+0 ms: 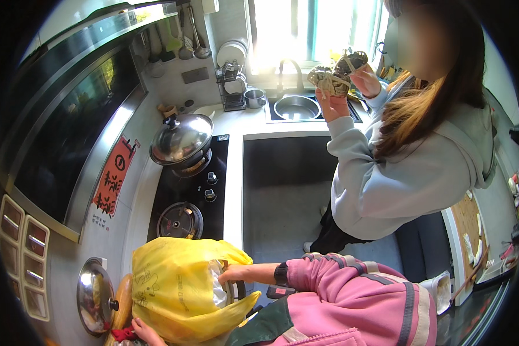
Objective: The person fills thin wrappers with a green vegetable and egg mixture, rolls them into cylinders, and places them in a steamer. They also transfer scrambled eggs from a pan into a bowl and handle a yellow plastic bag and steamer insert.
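Observation:
A large yellow plastic bag (168,281) with printed drawings stands before me on the counter, beside the hob. My right hand (232,274), with a dark band on the wrist, is at the bag's opening, touching a white inner lining (218,287); its fingertips are partly hidden. At the lower left, my left hand (146,332) lies against the lower side of the bag, close to a red item (123,334); its grip is cut off by the frame. Across from me, another person in a light hoodie (415,186) holds up two tied crabs (331,82) near the sink.
A lidded wok (181,140) stands on the back burner of the black hob (214,160). A steel lid (96,296) leans by the wall at left. The sink (297,107), a steel cup (254,98) and a dish rack (231,88) are at the back. The other person stands on the right.

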A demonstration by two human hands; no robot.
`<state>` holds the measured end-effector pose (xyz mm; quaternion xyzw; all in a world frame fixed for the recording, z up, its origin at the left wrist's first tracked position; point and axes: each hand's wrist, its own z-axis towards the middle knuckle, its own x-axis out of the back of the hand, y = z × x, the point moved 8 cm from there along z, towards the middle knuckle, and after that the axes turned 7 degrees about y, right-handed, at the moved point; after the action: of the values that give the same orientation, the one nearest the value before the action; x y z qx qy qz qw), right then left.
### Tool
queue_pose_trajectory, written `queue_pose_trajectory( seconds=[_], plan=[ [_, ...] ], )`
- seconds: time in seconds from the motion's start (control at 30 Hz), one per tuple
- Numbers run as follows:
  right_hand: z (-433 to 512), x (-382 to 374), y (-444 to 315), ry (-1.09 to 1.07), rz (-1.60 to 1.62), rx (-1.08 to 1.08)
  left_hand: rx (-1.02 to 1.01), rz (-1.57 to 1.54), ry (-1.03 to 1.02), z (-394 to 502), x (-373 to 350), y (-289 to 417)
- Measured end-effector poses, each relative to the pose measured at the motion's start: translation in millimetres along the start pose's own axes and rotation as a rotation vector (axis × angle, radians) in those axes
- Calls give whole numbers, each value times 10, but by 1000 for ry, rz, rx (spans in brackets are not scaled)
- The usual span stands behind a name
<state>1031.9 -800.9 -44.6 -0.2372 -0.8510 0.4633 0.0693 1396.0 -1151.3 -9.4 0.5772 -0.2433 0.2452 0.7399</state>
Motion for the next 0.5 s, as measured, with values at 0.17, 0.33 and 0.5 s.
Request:
queue_pose_trajectory(
  seconds=[0.17,0.33,0.5],
  plan=[
    [-58,137,38,44,177,-26,-109,-19,73,-152,79,479],
    [-256,443,-54,0,230,108,-165,25,46,24,115,507],
    [-378,713,79,-44,150,22,-149,20,35,525,64,179]
  ],
)
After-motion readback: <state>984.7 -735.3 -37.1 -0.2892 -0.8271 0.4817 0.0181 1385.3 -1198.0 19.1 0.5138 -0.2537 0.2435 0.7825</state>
